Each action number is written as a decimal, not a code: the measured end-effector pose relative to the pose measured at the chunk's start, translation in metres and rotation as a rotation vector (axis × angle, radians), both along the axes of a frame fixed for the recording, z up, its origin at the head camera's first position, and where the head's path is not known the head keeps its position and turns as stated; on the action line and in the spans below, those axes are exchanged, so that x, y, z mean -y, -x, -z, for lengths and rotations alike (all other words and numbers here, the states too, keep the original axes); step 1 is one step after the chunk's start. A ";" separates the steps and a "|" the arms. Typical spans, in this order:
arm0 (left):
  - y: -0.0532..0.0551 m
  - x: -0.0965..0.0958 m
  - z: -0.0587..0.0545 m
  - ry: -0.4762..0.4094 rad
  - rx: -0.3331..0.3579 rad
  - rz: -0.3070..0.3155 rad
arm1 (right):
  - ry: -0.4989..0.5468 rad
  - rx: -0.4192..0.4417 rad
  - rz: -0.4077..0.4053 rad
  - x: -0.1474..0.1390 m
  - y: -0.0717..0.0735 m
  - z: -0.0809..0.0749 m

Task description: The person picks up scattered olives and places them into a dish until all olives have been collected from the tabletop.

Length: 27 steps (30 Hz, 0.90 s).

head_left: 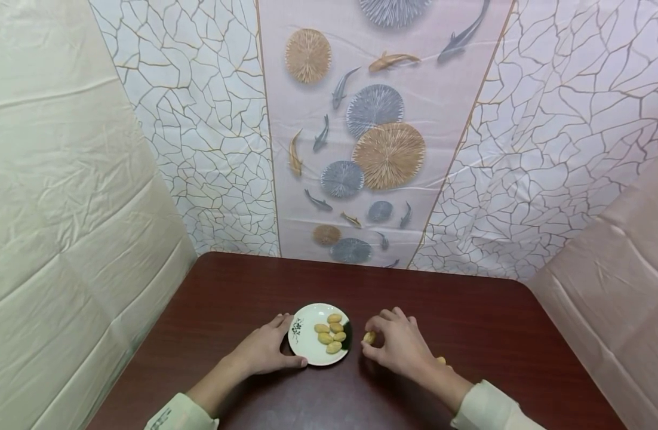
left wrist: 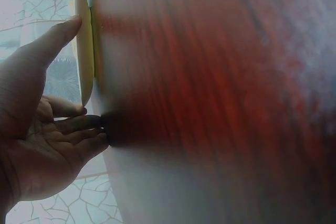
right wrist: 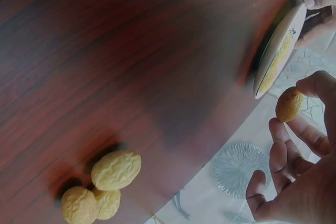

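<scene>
My left hand [head_left: 261, 349] holds a small round white plate [head_left: 304, 352] by its left edge. In the left wrist view the thumb [left wrist: 65, 32] lies on the rim and the forefinger touches farther along it; the other fingertips reach the table. Several wrinkled yellow oval fruits [head_left: 325, 338] sit on the plate, which has a dark floral print and a dark green patch. To the plate's right, my right hand [head_left: 396, 343] pinches one such fruit [right wrist: 289, 104] between thumb and fingertips, raised above the table in the right wrist view.
More of these yellow fruits [right wrist: 116, 170] lie clustered on the dark red-brown table [head_left: 243, 286], partly hidden behind the right wrist in the head view. A patterned cloth [head_left: 221, 119] hangs behind the table, and plain pale cloths [head_left: 55, 227] flank it on both sides.
</scene>
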State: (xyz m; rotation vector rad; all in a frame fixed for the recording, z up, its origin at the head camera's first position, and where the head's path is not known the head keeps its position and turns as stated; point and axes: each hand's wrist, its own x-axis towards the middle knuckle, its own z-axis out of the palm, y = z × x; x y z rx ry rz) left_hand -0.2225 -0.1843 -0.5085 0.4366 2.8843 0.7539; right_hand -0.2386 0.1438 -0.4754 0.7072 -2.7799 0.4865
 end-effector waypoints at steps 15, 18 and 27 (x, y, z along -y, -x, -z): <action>0.000 0.001 0.003 -0.007 0.001 0.005 | 0.021 -0.011 -0.085 0.020 -0.005 0.002; 0.000 0.001 0.002 -0.004 -0.004 0.006 | 0.020 -0.010 -0.091 0.023 -0.006 0.003; -0.001 0.002 0.002 -0.012 -0.005 0.006 | 0.001 -0.015 -0.122 0.035 -0.007 0.006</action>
